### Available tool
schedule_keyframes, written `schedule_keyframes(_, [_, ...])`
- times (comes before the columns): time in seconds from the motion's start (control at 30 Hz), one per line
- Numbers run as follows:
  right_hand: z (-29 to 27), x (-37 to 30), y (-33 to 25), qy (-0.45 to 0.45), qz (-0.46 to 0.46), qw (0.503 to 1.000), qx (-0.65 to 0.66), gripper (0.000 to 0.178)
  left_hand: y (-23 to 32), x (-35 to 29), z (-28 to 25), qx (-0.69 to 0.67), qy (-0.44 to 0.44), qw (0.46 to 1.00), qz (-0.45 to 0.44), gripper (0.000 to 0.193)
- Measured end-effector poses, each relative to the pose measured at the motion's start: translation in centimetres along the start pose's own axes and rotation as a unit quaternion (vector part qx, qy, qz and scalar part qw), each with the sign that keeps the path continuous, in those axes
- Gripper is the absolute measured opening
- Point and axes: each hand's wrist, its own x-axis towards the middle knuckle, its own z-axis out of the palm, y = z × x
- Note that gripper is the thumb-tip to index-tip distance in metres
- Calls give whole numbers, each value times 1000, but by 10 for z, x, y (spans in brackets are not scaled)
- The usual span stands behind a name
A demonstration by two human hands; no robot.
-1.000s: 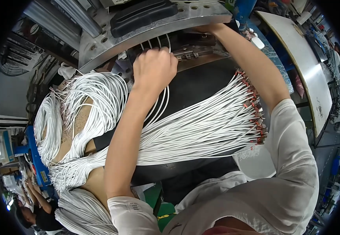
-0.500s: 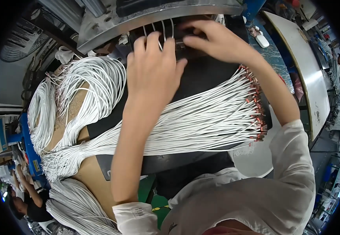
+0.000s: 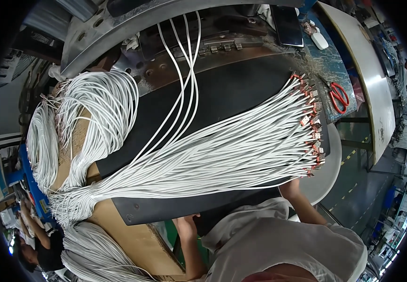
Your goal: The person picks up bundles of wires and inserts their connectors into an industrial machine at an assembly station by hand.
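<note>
My left hand (image 3: pixel 185 226) is at the near edge of a black mat (image 3: pixel 152 212), its fingers partly hidden below that edge. Further right, my right hand (image 3: pixel 290 189) is close under the cables' plug ends, and the mat and cables cover its fingers. Across the mat lies a fanned bundle of white cables (image 3: pixel 222 152), tied near its left end. Metal plugs with red-orange parts (image 3: pixel 314 136) tip its right end. Several cables (image 3: pixel 189 84) leave the bundle and reach up into the machine at the far side, where small metal fixtures (image 3: pixel 227 47) sit in a row.
A heavy metal plate (image 3: pixel 114 35) overhangs the far side. Coiled white cables (image 3: pixel 105 108) lie on cardboard at left, with another bundle (image 3: pixel 100 249) below. At right are red-handled scissors (image 3: pixel 338 97), a dark phone-like slab (image 3: pixel 287 26) and a white mouse-shaped object (image 3: pixel 319 41).
Both hands have left the machine's fixtures and come down to the mat's near edge. Several cables now stay in the machine without my hands on them. The view has shifted slightly.
</note>
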Motion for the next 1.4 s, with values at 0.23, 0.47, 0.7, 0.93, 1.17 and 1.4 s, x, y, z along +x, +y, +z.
schedule_keyframes(0.23, [46,8,-57,-70,73,919,381,66,7,7,10,-7,21,1000,3,21])
schedule_keyframes(0.47, [46,14,-53,-98,79,923,363,73,12,5,2,33,13,999,-2,19])
schedule_keyframes(0.7, [66,-6,-105,-428,319,834,139,61,93,-16,22,194,-317,896,-245,26])
schedule_keyframes(0.93, [139,-19,-365,-522,-465,697,-161,29,193,19,182,548,-279,658,434,30])
schedule_keyframes(1.17, [174,92,-396,-262,-473,781,-312,23,214,131,174,688,-143,486,520,25])
schedule_keyframes(1.4, [140,129,-389,-253,-409,781,-399,22,223,65,208,666,-308,578,356,19])
